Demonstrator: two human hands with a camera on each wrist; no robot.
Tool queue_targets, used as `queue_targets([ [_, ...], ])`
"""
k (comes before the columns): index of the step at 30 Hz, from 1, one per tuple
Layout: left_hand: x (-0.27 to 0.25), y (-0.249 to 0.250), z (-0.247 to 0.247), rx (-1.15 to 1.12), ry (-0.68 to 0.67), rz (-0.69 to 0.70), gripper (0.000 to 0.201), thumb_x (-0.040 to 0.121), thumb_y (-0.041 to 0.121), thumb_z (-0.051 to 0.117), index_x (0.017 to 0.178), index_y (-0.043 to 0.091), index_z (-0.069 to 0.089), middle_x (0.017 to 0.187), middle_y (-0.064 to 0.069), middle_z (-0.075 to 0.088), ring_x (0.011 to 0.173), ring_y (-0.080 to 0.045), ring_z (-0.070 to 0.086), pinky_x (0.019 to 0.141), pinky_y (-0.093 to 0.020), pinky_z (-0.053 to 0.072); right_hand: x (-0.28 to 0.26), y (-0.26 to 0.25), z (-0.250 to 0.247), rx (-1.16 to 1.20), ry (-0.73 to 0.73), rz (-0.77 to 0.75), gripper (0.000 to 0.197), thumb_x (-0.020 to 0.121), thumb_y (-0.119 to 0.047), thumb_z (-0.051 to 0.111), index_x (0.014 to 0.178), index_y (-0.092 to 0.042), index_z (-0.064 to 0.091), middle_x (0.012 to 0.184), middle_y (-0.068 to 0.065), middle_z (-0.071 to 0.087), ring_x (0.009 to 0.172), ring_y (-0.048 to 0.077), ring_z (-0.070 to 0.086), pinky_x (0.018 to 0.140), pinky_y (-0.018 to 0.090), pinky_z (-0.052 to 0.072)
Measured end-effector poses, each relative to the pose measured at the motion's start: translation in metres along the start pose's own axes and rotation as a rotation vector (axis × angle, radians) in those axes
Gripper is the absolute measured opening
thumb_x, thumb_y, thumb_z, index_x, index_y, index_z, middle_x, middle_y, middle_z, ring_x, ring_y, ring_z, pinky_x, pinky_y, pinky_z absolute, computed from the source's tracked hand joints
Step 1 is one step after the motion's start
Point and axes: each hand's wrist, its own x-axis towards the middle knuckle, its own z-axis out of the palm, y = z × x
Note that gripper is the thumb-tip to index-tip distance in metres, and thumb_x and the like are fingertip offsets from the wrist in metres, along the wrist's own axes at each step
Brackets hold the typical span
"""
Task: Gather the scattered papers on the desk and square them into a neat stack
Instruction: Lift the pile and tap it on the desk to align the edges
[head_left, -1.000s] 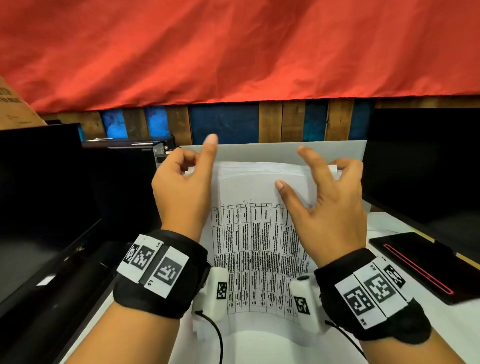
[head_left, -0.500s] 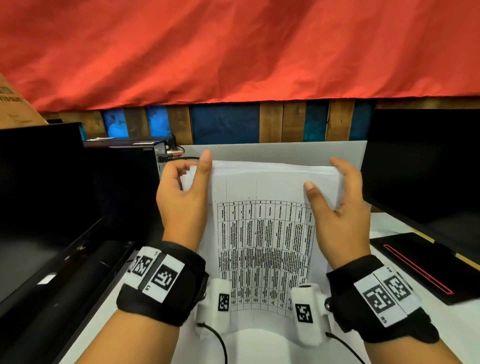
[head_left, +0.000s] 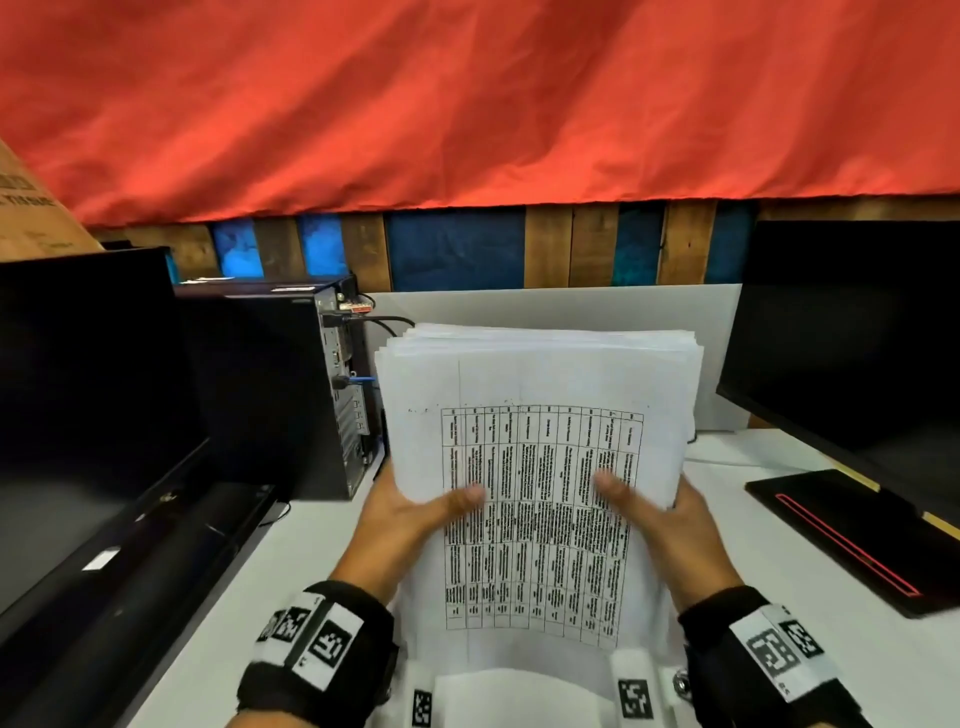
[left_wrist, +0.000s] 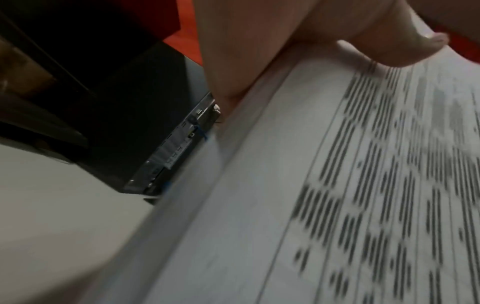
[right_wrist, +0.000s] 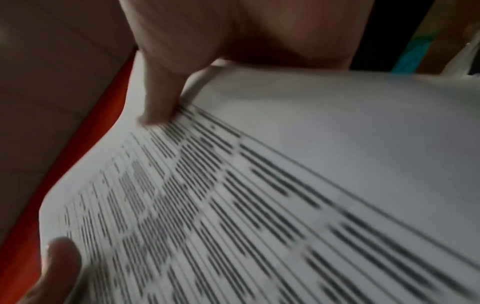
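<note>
A thick stack of white papers (head_left: 540, 395) with a printed table on the top sheet stands tilted up in front of me over the white desk (head_left: 291, 561). My left hand (head_left: 410, 512) grips its left edge, thumb on the top sheet, fingers hidden behind. My right hand (head_left: 657, 512) grips the right edge the same way. The sheets' far edges are slightly fanned. The left wrist view shows the stack (left_wrist: 311, 185) and my left hand (left_wrist: 285, 47) with its thumb on it. In the right wrist view, my right hand (right_wrist: 182, 67) presses its thumb on the printed stack (right_wrist: 285, 174).
A black computer tower (head_left: 270, 389) stands at the left, with cables near the stack's corner. Black monitors stand at far left (head_left: 83, 395) and right (head_left: 852, 332). A black pad with a red line (head_left: 852, 535) lies at right. A grey partition (head_left: 545, 309) runs behind.
Both hands slid from the stack's top corners down to its side edges at mid-height and now grip it. The stack now stands higher and more upright.
</note>
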Motion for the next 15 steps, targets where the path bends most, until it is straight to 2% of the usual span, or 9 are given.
queue_targets([
  [2,-0.006,-0.016,0.001,0.043,-0.031,-0.093,0.066,0.057,0.015,0.093,0.117,0.01,0.066,0.108,-0.005,0.077,0.103,-0.021,0.073,0.101,-0.049,0.051,-0.003,0.02,-0.003,-0.115,-0.093,0.145,0.065,0.052,-0.035,0.091,0.111,-0.021,0.066,0.1,-0.002,0.076,0.092,0.011,0.073,0.087,0.036,0.056],
  [4,-0.012,-0.026,0.004,0.049,0.023,-0.11,0.048,0.065,-0.002,0.085,0.109,0.005,0.07,0.101,-0.008,0.079,0.097,-0.023,0.075,0.099,-0.051,0.052,-0.008,0.032,-0.004,-0.114,-0.089,0.179,0.053,0.057,-0.018,0.09,0.105,-0.012,0.07,0.098,0.003,0.077,0.092,0.018,0.074,0.092,0.043,0.054],
  [5,-0.015,-0.025,0.007,0.059,0.054,-0.091,0.043,0.069,-0.004,0.082,0.109,0.007,0.069,0.1,-0.006,0.079,0.096,-0.021,0.075,0.097,-0.046,0.054,-0.009,0.033,-0.003,-0.108,-0.047,0.162,0.045,0.061,-0.012,0.087,0.102,-0.011,0.071,0.096,0.004,0.077,0.09,0.018,0.074,0.089,0.041,0.055],
  [7,-0.017,-0.018,0.013,0.066,0.099,-0.031,0.039,0.076,-0.004,0.079,0.108,0.016,0.068,0.1,0.0,0.079,0.096,-0.013,0.074,0.087,-0.029,0.057,-0.012,0.024,0.001,-0.084,0.037,0.107,0.034,0.067,-0.01,0.084,0.099,-0.012,0.071,0.093,0.002,0.077,0.087,0.016,0.074,0.078,0.029,0.057],
  [9,-0.017,-0.008,0.014,0.033,0.128,0.036,0.039,0.078,-0.007,0.076,0.104,0.021,0.068,0.097,0.005,0.078,0.093,-0.006,0.074,0.074,-0.015,0.057,-0.014,0.01,0.002,-0.059,0.016,0.056,0.034,0.067,-0.01,0.083,0.099,-0.015,0.072,0.093,0.0,0.078,0.087,0.013,0.074,0.075,0.025,0.056],
  [11,-0.015,0.003,0.009,-0.004,0.145,0.092,0.041,0.077,-0.01,0.075,0.103,0.02,0.069,0.094,0.006,0.078,0.091,-0.005,0.074,0.071,-0.013,0.056,-0.016,0.002,-0.003,-0.064,-0.102,0.058,0.044,0.06,-0.011,0.085,0.101,-0.015,0.071,0.095,0.0,0.077,0.088,0.012,0.074,0.078,0.028,0.056],
  [13,-0.014,0.009,0.003,-0.037,0.146,0.128,0.043,0.076,-0.011,0.075,0.107,0.018,0.069,0.096,0.007,0.079,0.092,-0.005,0.074,0.075,-0.015,0.058,-0.017,0.011,-0.011,-0.144,-0.205,0.131,0.049,0.057,-0.008,0.086,0.102,-0.019,0.069,0.097,-0.001,0.077,0.091,0.01,0.073,0.078,0.026,0.057],
  [15,-0.016,0.009,-0.001,-0.054,0.12,0.13,0.046,0.074,-0.012,0.075,0.111,0.014,0.069,0.102,0.003,0.079,0.096,-0.01,0.074,0.079,-0.02,0.058,-0.021,0.03,-0.014,-0.207,-0.177,0.203,0.046,0.062,-0.002,0.085,0.1,-0.02,0.069,0.096,-0.003,0.076,0.088,0.005,0.073,0.074,0.02,0.056],
])
